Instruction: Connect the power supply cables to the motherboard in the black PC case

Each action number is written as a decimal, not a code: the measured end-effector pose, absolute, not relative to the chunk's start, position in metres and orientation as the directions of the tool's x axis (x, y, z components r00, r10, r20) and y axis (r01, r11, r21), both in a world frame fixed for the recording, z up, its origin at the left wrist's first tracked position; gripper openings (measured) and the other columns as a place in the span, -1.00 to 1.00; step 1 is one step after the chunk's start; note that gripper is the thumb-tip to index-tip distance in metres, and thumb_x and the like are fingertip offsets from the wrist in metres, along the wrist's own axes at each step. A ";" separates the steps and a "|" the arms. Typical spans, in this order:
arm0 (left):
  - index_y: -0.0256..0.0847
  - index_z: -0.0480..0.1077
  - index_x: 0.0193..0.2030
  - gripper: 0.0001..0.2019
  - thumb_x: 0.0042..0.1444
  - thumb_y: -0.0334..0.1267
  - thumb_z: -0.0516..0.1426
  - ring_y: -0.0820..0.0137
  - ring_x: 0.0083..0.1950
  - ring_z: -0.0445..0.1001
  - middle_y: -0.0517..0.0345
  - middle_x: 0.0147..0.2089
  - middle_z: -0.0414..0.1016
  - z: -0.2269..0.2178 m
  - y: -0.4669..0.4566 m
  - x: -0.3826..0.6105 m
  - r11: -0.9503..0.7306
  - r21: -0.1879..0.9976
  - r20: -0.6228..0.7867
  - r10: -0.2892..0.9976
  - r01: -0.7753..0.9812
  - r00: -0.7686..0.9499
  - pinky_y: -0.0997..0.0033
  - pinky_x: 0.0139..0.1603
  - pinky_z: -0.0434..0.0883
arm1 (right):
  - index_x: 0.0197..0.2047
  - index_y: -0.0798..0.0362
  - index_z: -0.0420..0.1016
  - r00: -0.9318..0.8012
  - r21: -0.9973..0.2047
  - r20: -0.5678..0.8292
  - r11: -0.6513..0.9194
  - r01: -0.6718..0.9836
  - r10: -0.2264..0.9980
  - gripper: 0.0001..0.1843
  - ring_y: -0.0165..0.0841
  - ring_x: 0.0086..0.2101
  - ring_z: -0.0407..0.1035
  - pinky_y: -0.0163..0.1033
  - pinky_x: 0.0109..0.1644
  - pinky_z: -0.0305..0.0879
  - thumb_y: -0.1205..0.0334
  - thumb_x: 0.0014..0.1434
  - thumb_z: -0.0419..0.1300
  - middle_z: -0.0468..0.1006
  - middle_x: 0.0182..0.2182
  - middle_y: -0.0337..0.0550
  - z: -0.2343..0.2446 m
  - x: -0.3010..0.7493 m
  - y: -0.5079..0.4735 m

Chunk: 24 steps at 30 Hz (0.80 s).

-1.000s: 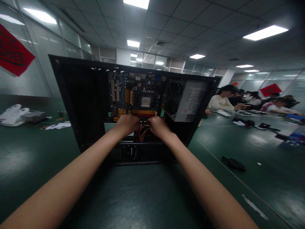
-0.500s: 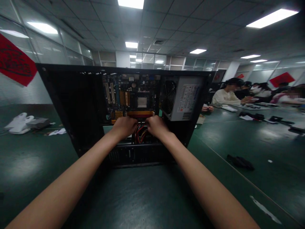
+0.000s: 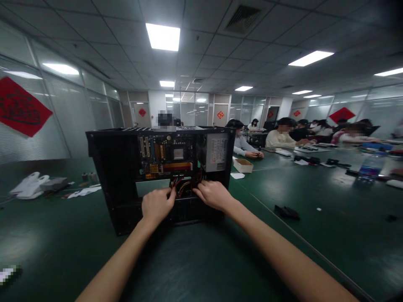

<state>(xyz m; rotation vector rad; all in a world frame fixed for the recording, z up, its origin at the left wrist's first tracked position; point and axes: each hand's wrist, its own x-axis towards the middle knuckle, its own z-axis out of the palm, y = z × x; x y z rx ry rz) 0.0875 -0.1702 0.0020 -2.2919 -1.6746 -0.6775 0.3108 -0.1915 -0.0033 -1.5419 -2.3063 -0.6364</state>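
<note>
An open black computer case (image 3: 103, 167) stands on the green table (image 3: 195, 260) in front of me. Inside it I see a motherboard (image 3: 165, 153) and a grey power supply (image 3: 217, 152). A bundle of red and yellow cables (image 3: 182, 186) hangs below the board. My left hand (image 3: 155, 205) rests at the case's lower edge with fingers curled toward the cables. My right hand (image 3: 212, 193) lies just right of the bundle, fingers bent and touching it. Whether either hand grips a cable is hidden.
White bags and papers (image 3: 31, 186) lie at the far left. A small cardboard box (image 3: 243, 165) sits behind the case on the right. A black item (image 3: 286, 212) lies on the table to the right. Several people sit at the far tables (image 3: 315, 147).
My head has pulled back and up, so the case looks smaller and farther. Both hands have dropped from the orange slot on the motherboard to the cable bundle below.
</note>
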 end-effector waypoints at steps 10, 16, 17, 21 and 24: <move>-0.13 0.57 -0.39 -0.51 0.34 -0.07 -0.12 0.19 -0.23 0.59 0.01 -0.29 0.64 -0.020 -0.163 0.094 -0.302 0.138 0.620 0.769 0.943 0.155 0.33 -0.35 0.23 | -0.21 0.09 0.58 -0.685 0.588 0.511 0.369 0.719 0.520 -0.75 -0.20 -0.19 0.37 0.00 0.24 0.14 0.29 0.36 0.06 0.54 -0.33 -0.04 -0.011 0.373 -0.231; -0.11 0.61 -0.35 -0.43 0.36 0.01 -0.17 0.17 -0.19 0.59 0.00 -0.24 0.66 -0.015 -0.164 0.097 -0.294 0.209 0.572 0.810 0.933 0.127 0.33 -0.36 0.24 | -0.33 0.10 0.55 -0.652 0.549 0.530 0.367 0.751 0.542 -0.75 -0.22 -0.27 0.34 -0.04 0.14 0.20 0.28 0.34 0.10 0.50 -0.39 -0.07 -0.013 0.356 -0.221; -0.10 0.62 -0.33 -0.41 0.36 0.04 -0.18 0.15 -0.19 0.60 -0.01 -0.24 0.66 -0.013 -0.163 0.096 -0.281 0.233 0.556 0.824 0.931 0.109 0.32 -0.36 0.25 | -0.34 0.10 0.54 -0.660 0.558 0.525 0.368 0.744 0.537 -0.74 -0.23 -0.27 0.34 -0.05 0.12 0.21 0.27 0.34 0.09 0.50 -0.40 -0.07 -0.013 0.354 -0.219; -0.07 0.65 -0.26 -0.32 0.36 0.14 -0.26 0.08 -0.17 0.60 -0.11 -0.24 0.65 -0.003 -0.151 0.091 -0.226 0.343 0.508 0.861 0.912 0.022 0.28 -0.33 0.28 | -0.39 0.10 0.52 -0.664 0.575 0.523 0.353 0.738 0.535 -0.69 -0.25 -0.32 0.33 -0.08 0.03 0.22 0.24 0.35 0.08 0.48 -0.45 -0.08 -0.011 0.343 -0.220; -0.07 0.65 -0.28 -0.27 0.35 0.17 -0.30 0.06 -0.17 0.60 -0.13 -0.24 0.64 0.000 -0.135 0.082 -0.222 0.381 0.489 0.872 0.897 0.008 0.27 -0.32 0.29 | -0.44 0.10 0.50 -0.633 0.539 0.561 0.344 0.769 0.534 -0.66 -0.25 -0.38 0.31 -0.08 -0.06 0.23 0.17 0.34 0.10 0.44 -0.50 -0.08 -0.013 0.327 -0.227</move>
